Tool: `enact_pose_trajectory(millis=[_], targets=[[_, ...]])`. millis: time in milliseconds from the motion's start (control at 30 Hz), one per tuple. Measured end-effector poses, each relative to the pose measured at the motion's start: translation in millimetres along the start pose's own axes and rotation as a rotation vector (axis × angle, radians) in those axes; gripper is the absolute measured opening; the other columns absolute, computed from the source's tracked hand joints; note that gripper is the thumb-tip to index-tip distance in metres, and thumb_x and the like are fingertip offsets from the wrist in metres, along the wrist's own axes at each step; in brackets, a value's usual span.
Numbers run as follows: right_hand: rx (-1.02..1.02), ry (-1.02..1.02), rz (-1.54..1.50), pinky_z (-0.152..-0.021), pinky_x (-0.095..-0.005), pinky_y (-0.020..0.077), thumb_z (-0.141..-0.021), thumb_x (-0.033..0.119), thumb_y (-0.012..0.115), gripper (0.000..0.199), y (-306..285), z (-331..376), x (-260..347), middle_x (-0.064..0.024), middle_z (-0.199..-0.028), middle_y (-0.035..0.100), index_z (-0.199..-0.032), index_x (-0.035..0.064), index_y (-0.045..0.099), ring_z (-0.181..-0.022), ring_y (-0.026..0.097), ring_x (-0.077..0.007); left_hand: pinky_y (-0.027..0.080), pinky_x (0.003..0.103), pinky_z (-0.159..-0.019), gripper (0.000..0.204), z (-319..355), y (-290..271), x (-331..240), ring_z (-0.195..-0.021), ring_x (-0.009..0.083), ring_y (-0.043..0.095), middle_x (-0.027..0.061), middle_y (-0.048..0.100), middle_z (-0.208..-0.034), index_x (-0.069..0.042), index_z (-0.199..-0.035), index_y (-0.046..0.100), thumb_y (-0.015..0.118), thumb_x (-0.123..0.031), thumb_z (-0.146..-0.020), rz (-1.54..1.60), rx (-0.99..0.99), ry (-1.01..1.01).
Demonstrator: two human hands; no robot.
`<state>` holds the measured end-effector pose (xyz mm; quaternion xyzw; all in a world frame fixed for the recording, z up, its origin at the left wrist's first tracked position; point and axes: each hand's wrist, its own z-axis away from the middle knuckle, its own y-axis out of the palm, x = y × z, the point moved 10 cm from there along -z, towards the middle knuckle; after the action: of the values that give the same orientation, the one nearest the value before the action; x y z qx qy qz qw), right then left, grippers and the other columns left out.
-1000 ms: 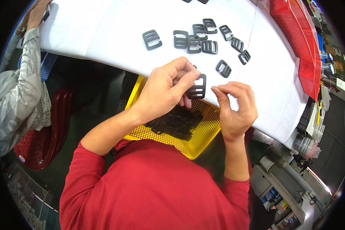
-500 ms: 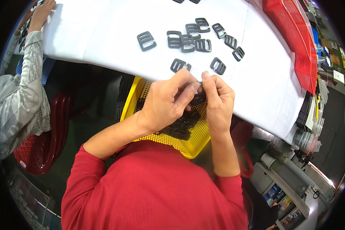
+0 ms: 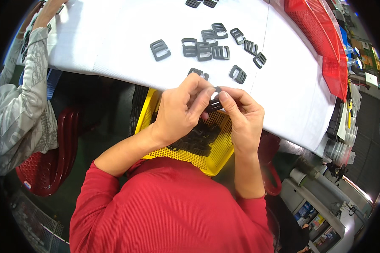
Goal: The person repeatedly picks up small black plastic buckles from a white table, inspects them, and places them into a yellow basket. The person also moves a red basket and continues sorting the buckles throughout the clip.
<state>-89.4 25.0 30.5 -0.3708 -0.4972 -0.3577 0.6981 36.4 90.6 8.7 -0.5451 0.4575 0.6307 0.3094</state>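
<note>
Between both hands I hold one black slotted buckle (image 3: 215, 103), over the front edge of the white-covered table (image 3: 126, 55). My left hand (image 3: 185, 101) is closed, pinching its left side with thumb and fingertips. The thumb and fingers of my right hand (image 3: 240, 110) grip its right side; parts of the buckle are hidden behind the fingers. Below the hands a yellow perforated basket (image 3: 217, 162) holds a heap of black buckles (image 3: 194, 139). Several loose buckles of the same kind lie beyond my hands, a few overlapping in a cluster (image 3: 204, 48) and one alone (image 3: 160, 50) to their left.
Red perforated baskets (image 3: 329, 50) stand along the table's right side. At the far left another person's arm in a grey patterned sleeve (image 3: 36, 63) reaches onto the table. A dark red chair (image 3: 63, 147) stands at left, and a grey shelf unit (image 3: 308, 198) at lower right.
My right hand has turned and shifted slightly right, so more of the held buckle shows between my fingers. Both hands stay closed on it. The view has shifted a little.
</note>
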Motion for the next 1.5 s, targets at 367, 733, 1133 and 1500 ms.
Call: enact_pose_trajectory(millis=[367,733,1133,1500], targets=[[-0.018,0.079,-0.198,-0.067,-0.0225,0.0519,-0.094,0.014,0.067,0.016,4.1,4.3,-24.5,-0.0035,-0.085,0.066,-0.094,-0.0018,0.065,-0.078,0.060,-0.0074,0.048,0.032,-0.051,0.006,9.6,2.0,6.6,-0.056,0.0244,0.063,0.0119,0.063,-0.071,-0.001,-0.094,0.060,0.064,-0.002,-0.090,-0.197,-0.111,0.161],[-0.052,0.016,0.106,-0.067,-0.0239,0.0503,-0.094,0.015,0.065,0.014,-11.6,-22.1,-17.8,-0.0014,-0.087,0.065,-0.093,0.0008,0.065,-0.073,0.058,-0.0067,0.051,0.037,-0.061,0.018,-8.6,12.2,-3.0,-0.071,0.0288,0.065,0.0126,0.063,-0.082,-0.001,-0.102,0.061,0.066,0.000,-0.086,-0.414,-0.036,0.324],[-0.041,-0.795,1.220,-0.097,-0.0446,0.0358,-0.081,0.032,0.072,0.039,45.6,-49.9,16.3,-0.0062,-0.132,0.050,-0.117,0.0199,0.069,-0.125,0.043,-0.0303,0.026,0.054,-0.114,0.048,-62.5,-45.3,-4.7,-0.140,0.0295,0.036,0.0085,0.047,-0.144,-0.013,-0.132,0.058,0.068,-0.017,-0.086,-1.172,-0.003,0.400],[0.016,-0.689,1.089,-0.115,-0.0592,0.0151,-0.094,0.033,0.059,0.050,24.2,-58.8,16.3,-0.0106,-0.136,0.056,-0.139,0.0130,0.051,-0.135,0.042,-0.0302,0.013,0.053,-0.120,0.096,-63.8,-61.9,15.0,-0.146,0.0277,0.026,0.0120,0.036,-0.153,-0.017,-0.152,0.029,0.079,-0.043,-0.074,-1.181,0.091,0.288]])
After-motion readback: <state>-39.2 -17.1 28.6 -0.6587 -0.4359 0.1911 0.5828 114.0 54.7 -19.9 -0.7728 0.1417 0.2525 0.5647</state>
